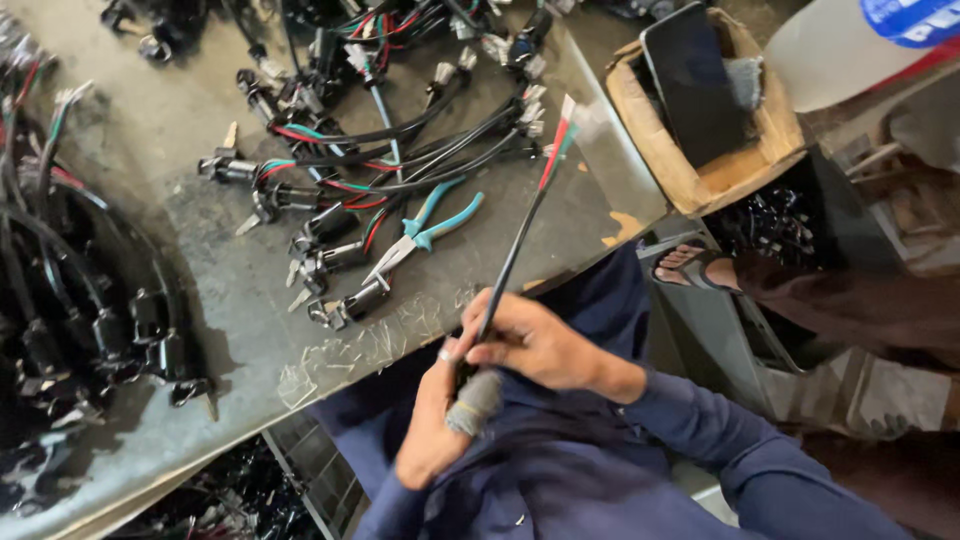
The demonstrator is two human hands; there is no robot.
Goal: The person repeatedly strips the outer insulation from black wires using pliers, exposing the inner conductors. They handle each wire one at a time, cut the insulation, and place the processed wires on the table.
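Lying along the left edge of the frame, a heap of black cable assemblies (70, 300) with lock cylinders covered that end of the grey worktable (200, 130). Further right, in the upper middle, more key switches with black, red and green leads (380, 150) sprawled across the table, and teal-handled pliers (425, 230) lay among them, jaws pointing toward the lower left. Clear plastic scraps (350, 350) littered the near table edge.

Below centre, the left hand (435, 420), its thumb wrapped in grey tape, was closed around the lower end of a black sheathed cable (520, 240). Just right of it, touching, the right hand (530, 345) pinched the same cable between curled fingers. The cable rose toward the upper right, ending in bare red, green and white wires above the table's edge.

At the upper right, a cardboard box (700, 175) held a dark phone (695, 80).
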